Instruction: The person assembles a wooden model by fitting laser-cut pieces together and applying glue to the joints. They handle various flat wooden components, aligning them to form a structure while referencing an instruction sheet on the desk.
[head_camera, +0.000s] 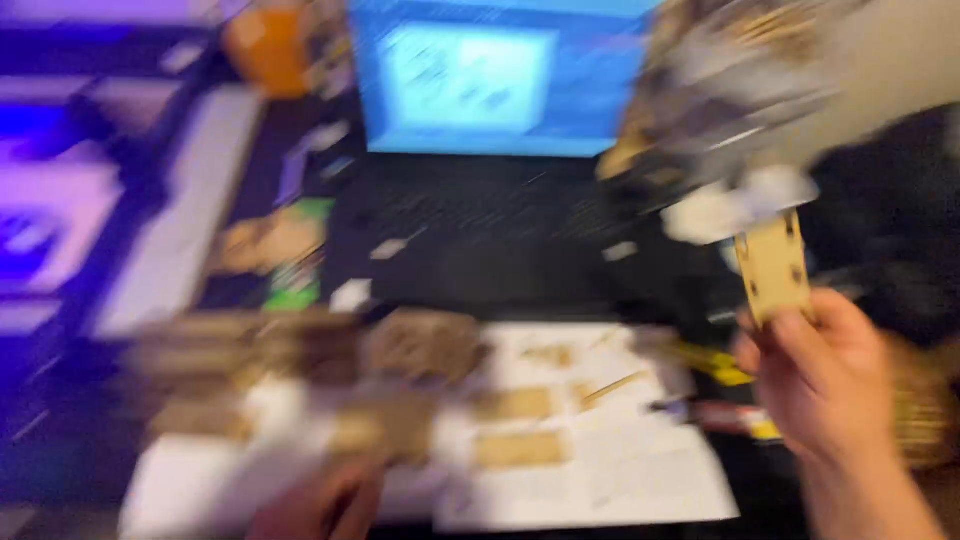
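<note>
Only the head view here, and it's pretty smeared with motion blur, so take the fine detail loosely. Your right hand (820, 375) is up on the right side of the frame, fingers pinched around the lower end of a small flat wooden piece (772, 265) that stands roughly upright above your knuckles, its top end just under a blurry white lump (735, 205) I can't make out. Your left hand (320, 505) is way down at the bottom edge, well apart from that piece, resting at the near edge of the white paper sheet (600, 470); whether it's grasping anything or just lying loose I can't tell, too blurred and cut off. On the sheet between your hands sit several flat wooden parts (515, 405) and, to the left, a bigger brownish wooden assembly (425, 345). Behind the sheet there's an open laptop (480, 200) with a bright blue screen. A yellow-and-black tool (715, 362) lies just left of your right hand, near the sheet's right edge.
</note>
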